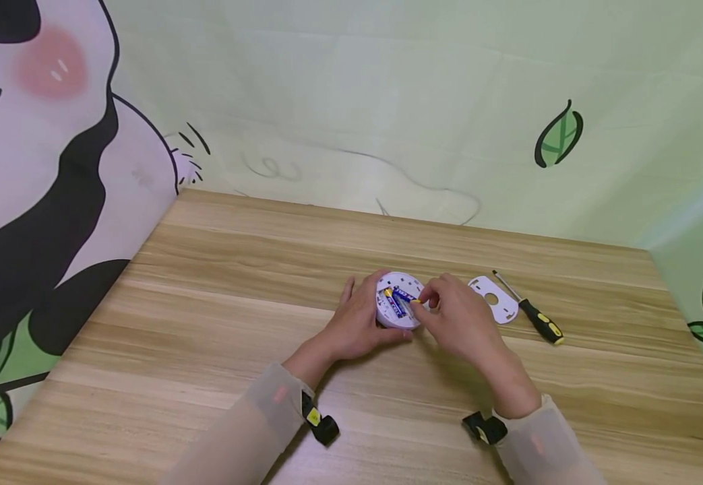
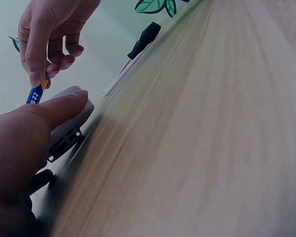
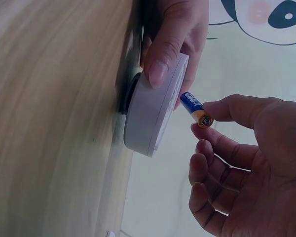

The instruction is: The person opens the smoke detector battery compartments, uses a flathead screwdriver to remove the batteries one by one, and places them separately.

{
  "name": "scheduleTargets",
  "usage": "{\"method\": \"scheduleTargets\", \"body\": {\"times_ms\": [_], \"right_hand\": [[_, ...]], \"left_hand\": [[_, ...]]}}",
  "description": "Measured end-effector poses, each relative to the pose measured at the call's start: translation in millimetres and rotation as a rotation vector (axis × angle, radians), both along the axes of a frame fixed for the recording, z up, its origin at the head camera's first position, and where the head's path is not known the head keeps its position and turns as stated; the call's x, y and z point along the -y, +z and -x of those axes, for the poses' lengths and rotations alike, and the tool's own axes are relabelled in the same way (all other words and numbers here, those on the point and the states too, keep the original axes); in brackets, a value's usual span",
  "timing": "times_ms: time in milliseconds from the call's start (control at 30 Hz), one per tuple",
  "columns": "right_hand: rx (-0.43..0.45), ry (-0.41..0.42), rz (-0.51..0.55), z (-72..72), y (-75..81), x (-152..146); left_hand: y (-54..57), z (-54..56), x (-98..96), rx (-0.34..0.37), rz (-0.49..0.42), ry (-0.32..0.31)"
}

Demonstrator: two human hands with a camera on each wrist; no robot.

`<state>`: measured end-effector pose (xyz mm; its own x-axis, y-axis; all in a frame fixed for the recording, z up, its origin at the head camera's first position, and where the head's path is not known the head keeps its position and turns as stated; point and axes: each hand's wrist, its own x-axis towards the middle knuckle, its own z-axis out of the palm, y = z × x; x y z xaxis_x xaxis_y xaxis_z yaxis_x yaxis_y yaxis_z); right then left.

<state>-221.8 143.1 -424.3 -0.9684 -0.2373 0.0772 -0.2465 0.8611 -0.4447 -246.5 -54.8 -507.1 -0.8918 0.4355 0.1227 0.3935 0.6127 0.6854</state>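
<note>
My left hand (image 1: 354, 327) grips a round white smoke detector (image 3: 150, 116) by its side, thumb along the near edge, its perforated back facing up and tilted. One blue-and-yellow battery (image 1: 395, 306) lies in the detector's battery compartment. With thumb and index finger, my right hand (image 1: 463, 320) pinches a second battery (image 3: 193, 106) near its orange end. That battery slants above the compartment, its blue end toward the detector; whether it touches cannot be told. In the right wrist view, the other right-hand fingers are loosely curled and away from the battery.
Right of my right hand, a white mounting plate (image 1: 505, 310) with a round centre hole lies on the wooden table (image 1: 236, 269). Beside it lies a black-and-yellow screwdriver (image 1: 542, 325), its tip pointing to the back. A printed wall covering (image 1: 357, 101) stands behind the table.
</note>
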Motion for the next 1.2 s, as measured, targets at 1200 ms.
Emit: {"method": "scheduleTargets", "body": {"times_ms": [1200], "right_hand": [[-0.018,-0.059,0.015,11.2,0.1,-22]], "left_hand": [[-1.4,0.6,0.9,0.009,-0.016,0.006]]}}
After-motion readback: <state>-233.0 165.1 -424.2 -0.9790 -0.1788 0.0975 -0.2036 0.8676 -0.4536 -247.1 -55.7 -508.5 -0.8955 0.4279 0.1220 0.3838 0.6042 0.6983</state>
